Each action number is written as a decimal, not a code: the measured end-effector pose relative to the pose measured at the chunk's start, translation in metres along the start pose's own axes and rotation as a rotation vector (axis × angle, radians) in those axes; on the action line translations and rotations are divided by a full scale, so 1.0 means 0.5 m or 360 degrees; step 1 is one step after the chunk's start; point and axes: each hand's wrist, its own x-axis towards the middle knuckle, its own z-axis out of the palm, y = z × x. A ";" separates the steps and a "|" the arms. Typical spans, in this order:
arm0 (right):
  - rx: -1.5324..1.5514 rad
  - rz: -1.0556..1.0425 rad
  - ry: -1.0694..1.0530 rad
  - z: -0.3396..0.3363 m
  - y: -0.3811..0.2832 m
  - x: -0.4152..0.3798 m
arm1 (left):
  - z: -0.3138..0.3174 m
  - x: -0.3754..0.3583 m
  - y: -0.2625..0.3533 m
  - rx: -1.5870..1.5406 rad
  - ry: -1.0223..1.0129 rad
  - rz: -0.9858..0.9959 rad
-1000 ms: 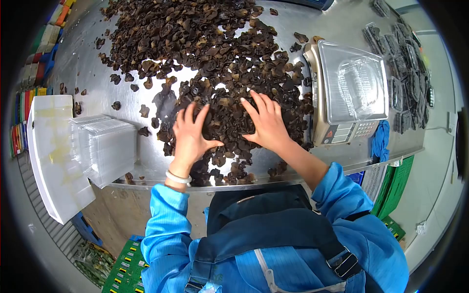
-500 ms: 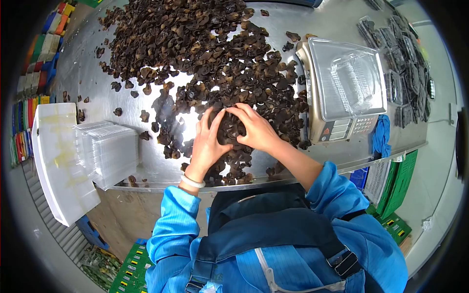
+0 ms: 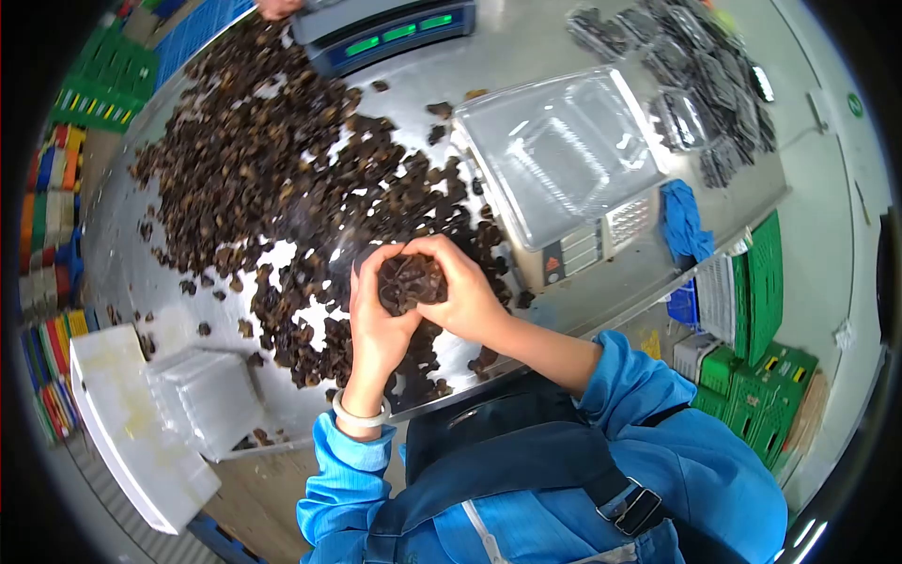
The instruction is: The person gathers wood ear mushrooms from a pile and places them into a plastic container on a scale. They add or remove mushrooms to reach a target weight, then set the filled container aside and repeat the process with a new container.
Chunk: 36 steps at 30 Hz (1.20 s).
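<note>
A clump of dark brown wood ear mushrooms [image 3: 411,284] is cupped between my two hands, above the metal table. My left hand [image 3: 374,315] curls round its left side, a white band on the wrist. On the other side my right hand [image 3: 462,293] wraps it, with fingertips and thumbs of both hands meeting. Beneath and beyond spreads a large heap of loose wood ear mushrooms [image 3: 235,160]. To the right is a weighing scale [image 3: 573,252] with a clear plastic tray [image 3: 526,113] on its top.
Stacked clear plastic containers [image 3: 211,395] sit at the left beside a white foam box [image 3: 132,423]. Filled clear packs [image 3: 700,75] pile up at the far right, near a blue glove [image 3: 686,224]. A second scale [image 3: 395,33] with green displays and another person's hand [image 3: 278,7] are at the back.
My hands have closed in on mushrooms and lifted a clump off the table. The view has turned, bringing the second scale and the other person's hand into sight.
</note>
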 end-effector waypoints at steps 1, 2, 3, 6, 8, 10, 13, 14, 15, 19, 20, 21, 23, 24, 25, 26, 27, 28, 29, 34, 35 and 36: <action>-0.0021 -0.0049 0.0064 -0.033 -0.013 0.007 | 0.018 0.025 0.031 -0.0011 -0.0034 0.0121; -0.0037 -0.0067 0.0145 -0.072 -0.026 0.016 | 0.037 0.053 0.061 -0.0018 -0.0097 0.0228; -0.0103 -0.0109 0.0260 -0.111 -0.041 0.022 | 0.059 0.080 0.089 -0.0023 -0.0155 0.0326; 0.0019 -0.0044 0.0523 -0.230 -0.052 0.048 | 0.144 0.174 0.171 -0.0088 -0.0311 0.0642; 0.0097 -0.0036 0.0683 -0.303 -0.035 0.061 | 0.209 0.232 0.211 -0.0173 -0.0440 0.0712; 0.0053 0.0085 0.0700 -0.366 0.013 0.071 | 0.273 0.270 0.225 -0.0210 -0.0576 0.0625; -0.0691 0.0114 0.0484 -0.425 0.085 0.073 | 0.350 0.302 0.188 0.0341 -0.0572 0.0700; -0.0813 0.0064 0.0385 -0.435 0.101 0.061 | 0.357 0.302 0.183 0.0457 -0.0636 0.0650; -0.0864 0.0086 0.0322 -0.446 0.086 0.054 | 0.352 0.301 0.192 0.0428 -0.0608 0.0656; -0.0966 0.0102 0.0313 -0.503 0.012 0.021 | 0.290 0.303 0.213 0.0416 -0.0437 0.0573; -0.0845 0.0187 0.0358 -0.522 0.012 0.008 | 0.281 0.307 0.220 0.0270 -0.0360 0.0291; -0.0727 0.0269 0.0398 -0.539 0.012 -0.005 | 0.269 0.318 0.208 0.0401 -0.0319 0.0156; -0.0659 0.0475 0.0431 -0.556 0.059 -0.026 | 0.278 0.331 0.194 0.0414 -0.0246 0.0226; -0.0580 0.0666 0.0370 -0.562 0.068 -0.030 | 0.293 0.327 0.189 0.0449 -0.0204 0.0410; -0.0504 0.0854 0.0307 -0.566 0.074 -0.031 | 0.314 0.320 0.187 0.0485 -0.0161 0.0597; -0.0505 0.0797 0.0276 -0.562 0.077 -0.026 | 0.330 0.309 0.188 0.0525 -0.0298 0.0495; -0.0563 0.0713 0.0272 -0.566 0.082 -0.014 | 0.350 0.292 0.184 0.0595 -0.0362 0.0500; -0.0618 0.0626 0.0258 -0.567 0.086 0.001 | 0.369 0.270 0.186 0.0736 -0.0273 0.0507; -0.0664 0.0529 0.0233 -0.566 0.093 0.020 | 0.384 0.246 0.188 0.0885 -0.0174 0.0503; -0.0534 0.0461 -0.0133 -0.620 0.127 0.106 | 0.405 0.137 0.182 0.0481 0.0226 0.0121; -0.0551 0.0411 -0.0250 -0.632 0.122 0.117 | 0.397 0.121 0.181 0.0352 0.0232 0.0065; -0.0522 0.0437 -0.0355 -0.640 0.114 0.127 | 0.384 0.108 0.157 0.0313 0.0259 0.0074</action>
